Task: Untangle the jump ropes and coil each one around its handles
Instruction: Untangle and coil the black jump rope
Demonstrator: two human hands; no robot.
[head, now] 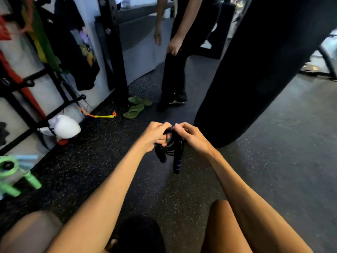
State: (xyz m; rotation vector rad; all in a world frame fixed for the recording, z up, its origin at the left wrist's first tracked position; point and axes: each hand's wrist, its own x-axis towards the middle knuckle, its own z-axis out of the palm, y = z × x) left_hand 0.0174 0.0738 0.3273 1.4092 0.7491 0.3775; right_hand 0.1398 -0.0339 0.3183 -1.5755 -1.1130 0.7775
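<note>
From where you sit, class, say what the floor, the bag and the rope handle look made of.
Floor: speckled matte rubber, likely. Bag: smooth black leather or vinyl, faint sheen. Handle: black foam or rubber with purple bands; too blurred to be sure.

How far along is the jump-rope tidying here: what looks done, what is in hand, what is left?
Looks done: the green rope lies bundled at far left, though blurred. In hand: the left hand and right hand pinch the top of the black rope, loops gathered, handles hanging. Left: the yellow-orange rope lies loose on the floor.
</note>
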